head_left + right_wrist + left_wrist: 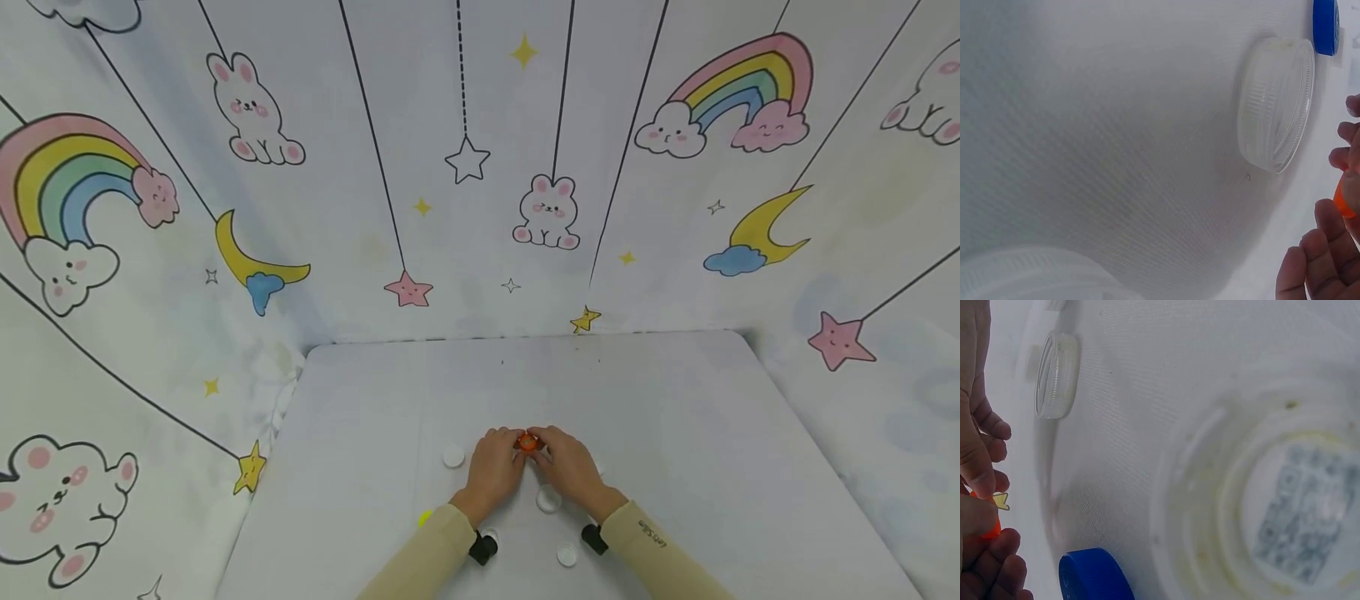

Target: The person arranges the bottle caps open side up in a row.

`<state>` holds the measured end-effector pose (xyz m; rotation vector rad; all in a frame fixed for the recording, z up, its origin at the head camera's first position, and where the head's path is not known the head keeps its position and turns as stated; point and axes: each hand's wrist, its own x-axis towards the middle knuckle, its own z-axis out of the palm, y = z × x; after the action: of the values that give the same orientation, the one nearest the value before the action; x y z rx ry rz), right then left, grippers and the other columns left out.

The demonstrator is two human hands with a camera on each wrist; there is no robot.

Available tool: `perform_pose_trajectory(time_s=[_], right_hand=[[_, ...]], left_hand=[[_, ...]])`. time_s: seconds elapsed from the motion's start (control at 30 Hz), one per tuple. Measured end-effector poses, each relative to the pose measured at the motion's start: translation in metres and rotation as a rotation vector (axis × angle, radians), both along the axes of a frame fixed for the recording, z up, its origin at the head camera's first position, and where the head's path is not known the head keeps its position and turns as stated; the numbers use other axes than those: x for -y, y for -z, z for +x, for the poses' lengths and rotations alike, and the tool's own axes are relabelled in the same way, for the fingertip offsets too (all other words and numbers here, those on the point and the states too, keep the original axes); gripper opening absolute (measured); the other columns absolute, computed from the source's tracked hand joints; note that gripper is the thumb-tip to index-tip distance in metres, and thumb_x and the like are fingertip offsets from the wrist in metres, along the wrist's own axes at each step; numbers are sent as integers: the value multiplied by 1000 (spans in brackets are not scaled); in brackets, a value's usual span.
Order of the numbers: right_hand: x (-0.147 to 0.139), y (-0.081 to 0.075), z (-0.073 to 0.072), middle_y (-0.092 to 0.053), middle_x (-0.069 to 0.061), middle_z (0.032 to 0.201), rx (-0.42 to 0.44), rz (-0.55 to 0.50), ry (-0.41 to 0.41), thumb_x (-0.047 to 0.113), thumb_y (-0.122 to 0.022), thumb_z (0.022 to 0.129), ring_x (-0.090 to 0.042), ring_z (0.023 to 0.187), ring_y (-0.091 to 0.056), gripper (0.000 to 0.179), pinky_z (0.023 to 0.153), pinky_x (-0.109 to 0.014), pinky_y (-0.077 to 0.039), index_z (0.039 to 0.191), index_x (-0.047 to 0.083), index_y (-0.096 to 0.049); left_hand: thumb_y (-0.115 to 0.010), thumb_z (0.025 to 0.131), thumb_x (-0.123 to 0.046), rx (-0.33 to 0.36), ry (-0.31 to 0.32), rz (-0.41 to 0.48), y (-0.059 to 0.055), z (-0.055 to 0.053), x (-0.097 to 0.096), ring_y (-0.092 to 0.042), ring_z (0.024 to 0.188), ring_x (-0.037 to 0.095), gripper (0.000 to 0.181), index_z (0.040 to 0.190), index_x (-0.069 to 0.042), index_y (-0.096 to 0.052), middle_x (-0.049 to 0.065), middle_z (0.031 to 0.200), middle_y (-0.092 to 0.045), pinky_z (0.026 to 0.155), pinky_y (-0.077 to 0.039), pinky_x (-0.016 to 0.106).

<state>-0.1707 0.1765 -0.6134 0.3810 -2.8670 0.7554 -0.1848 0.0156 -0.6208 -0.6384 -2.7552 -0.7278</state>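
Over the middle of the table, a small orange cap [528,442] sits between both hands at their fingertips. My left hand [496,468] pinches it from the left and my right hand [567,468] pinches it from the right. Fingers cover much of the cap in both wrist views, where only an orange edge shows. A clear ribbed cap [548,498] lies below the right hand. In the left wrist view a blue cap [1094,576] stands near the bottom, and a large blurred clear cap [1210,506] with a printed code fills the right.
On the white table [360,417], a whitish cap [453,457] lies left of the hands and another [567,555] between the forearms. Beside the left sleeve a yellow piece [426,518] shows partly. Cartoon-printed fabric walls [495,250] surround the table's back and sides.
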Motion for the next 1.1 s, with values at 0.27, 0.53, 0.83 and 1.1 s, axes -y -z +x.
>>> perform_pose_trajectory(time_s=[0.27,0.53,0.83,1.1], right_hand=[[-2,4,0,-65,4,93,-34,-16,-2,18,-71,90,-5,71,-53,28,63,-23,-46,117,10,-68],[-3,4,1,-64,6,93,-54,-43,-4,19,-73,88,-8,74,-55,37,63,-24,-47,124,11,-65],[-3,0,2,-62,7,88,-141,-70,-36,9,-79,81,-6,72,-52,51,61,-22,-46,129,14,-62],[-2,0,2,-60,8,87,-168,-43,-56,11,-81,80,-5,70,-53,41,60,-21,-46,119,15,-67]], left_hand=[[-66,93,-19,32,20,62,-1,-2,-1,-58,79,16,22,111,-7,-71,0,90,-68,70,-48,28],[-63,96,-19,78,2,148,-6,-1,-2,-58,79,13,19,109,-8,-71,-1,87,-67,69,-48,26],[-62,96,-20,286,-55,338,-10,-6,-4,-65,75,7,18,101,-9,-75,-3,86,-73,66,-52,24],[-60,97,-21,341,-77,349,-15,-5,-3,-61,69,3,21,102,-8,-75,-5,79,-71,62,-48,21]])
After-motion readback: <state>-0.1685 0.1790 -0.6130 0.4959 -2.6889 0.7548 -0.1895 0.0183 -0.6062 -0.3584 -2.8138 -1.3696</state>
